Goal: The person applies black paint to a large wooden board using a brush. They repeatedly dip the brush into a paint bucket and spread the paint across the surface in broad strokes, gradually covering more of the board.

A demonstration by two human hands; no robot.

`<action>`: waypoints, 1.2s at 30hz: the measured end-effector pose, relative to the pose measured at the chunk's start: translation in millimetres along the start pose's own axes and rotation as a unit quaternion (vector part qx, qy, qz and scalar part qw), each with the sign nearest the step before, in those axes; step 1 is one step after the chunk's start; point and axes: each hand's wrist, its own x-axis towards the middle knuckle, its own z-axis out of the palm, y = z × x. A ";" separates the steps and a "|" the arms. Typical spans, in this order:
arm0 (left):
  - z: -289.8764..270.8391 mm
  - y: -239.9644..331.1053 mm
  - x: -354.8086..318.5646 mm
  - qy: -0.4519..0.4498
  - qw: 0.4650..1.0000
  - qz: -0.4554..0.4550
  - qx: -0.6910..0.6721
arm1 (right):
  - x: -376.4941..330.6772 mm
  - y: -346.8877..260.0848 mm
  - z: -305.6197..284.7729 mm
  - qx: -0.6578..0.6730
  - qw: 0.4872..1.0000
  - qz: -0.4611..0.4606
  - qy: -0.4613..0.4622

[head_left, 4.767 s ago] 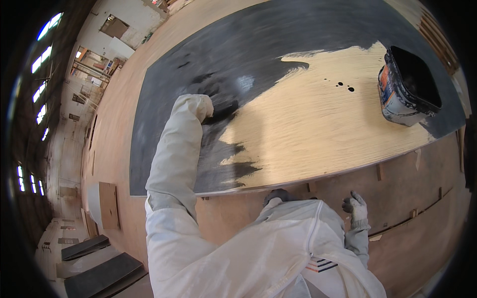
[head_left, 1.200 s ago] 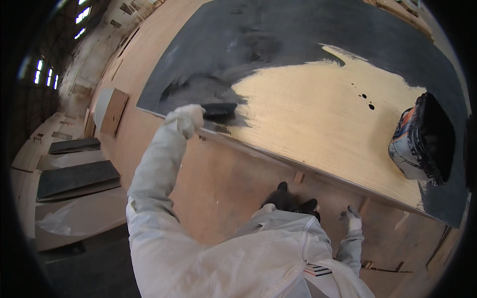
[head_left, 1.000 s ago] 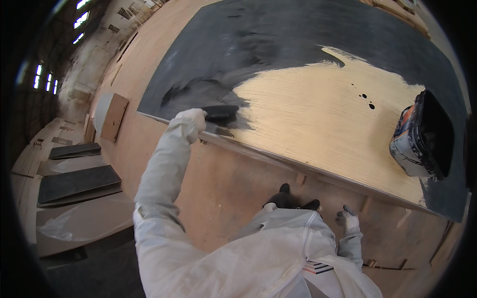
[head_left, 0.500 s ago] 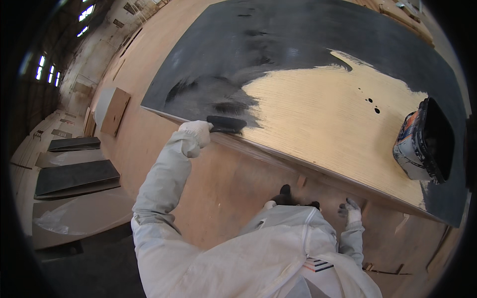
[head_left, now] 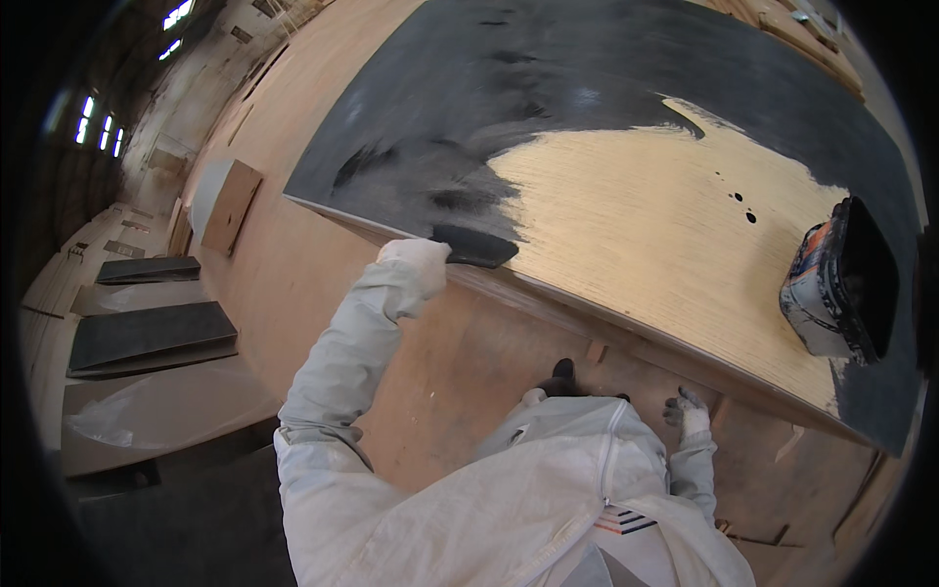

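Panel (head_left: 636, 215) bears a bucket (head_left: 814, 305); left hand (head_left: 419, 266) clasps an applicator (head_left: 479, 248), right hand (head_left: 693, 417) curls loosely.

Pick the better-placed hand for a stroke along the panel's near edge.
Left, probably: the left hand grips the black tool at that edge of the panel; the right hand hangs apart, no tool visible in it.

The left hand (head_left: 419, 262) grips a black applicator (head_left: 479, 248) at the near edge of a large panel (head_left: 636, 220), partly coated black, partly pale. A dark-rimmed bucket (head_left: 814, 303) stands toward the panel's right end, while the right hand (head_left: 693, 416) hangs just beyond the near edge, fingers loosely curled.
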 end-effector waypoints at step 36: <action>27.6 29.1 -43.1 0.030 0.998 -0.036 -0.038 | 19.7 -27.2 -18.9 -0.095 0.995 -0.008 -0.042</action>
